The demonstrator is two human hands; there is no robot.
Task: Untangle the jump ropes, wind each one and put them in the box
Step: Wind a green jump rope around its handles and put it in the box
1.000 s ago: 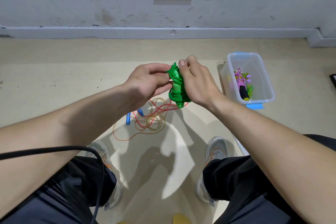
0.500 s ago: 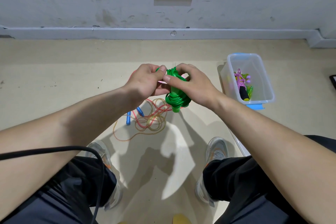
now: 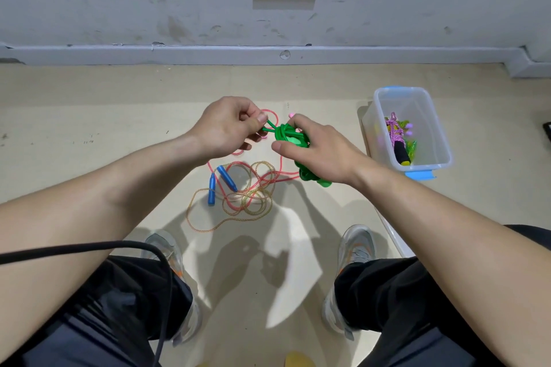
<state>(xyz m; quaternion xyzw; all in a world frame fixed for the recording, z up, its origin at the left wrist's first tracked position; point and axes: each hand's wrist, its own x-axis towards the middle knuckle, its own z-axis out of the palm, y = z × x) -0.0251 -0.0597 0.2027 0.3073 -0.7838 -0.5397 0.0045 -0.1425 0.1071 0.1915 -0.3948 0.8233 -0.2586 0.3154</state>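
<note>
A wound green jump rope point(image 3: 290, 138) hangs in the air between my hands. My right hand point(image 3: 320, 149) grips the bundle from the right, fingers curled round it. My left hand point(image 3: 231, 126) pinches a short green strand at the bundle's top left between thumb and forefinger. On the floor below lies a tangle of pink and yellow ropes point(image 3: 249, 192) with two blue handles point(image 3: 219, 185). The clear plastic box point(image 3: 384, 116) stands to the right, holding a wound pink rope with a black handle point(image 3: 398, 140).
A grey wall and skirting run along the back. My two shoes point(image 3: 354, 247) and black-trousered knees are at the bottom of the view. A black cable point(image 3: 89, 247) crosses my left forearm. A white strip lies on the floor below the box.
Both hands have lowered a little with the green bundle. My left hand has moved from the bundle's top to pinching and pulling a strand out to the left.
</note>
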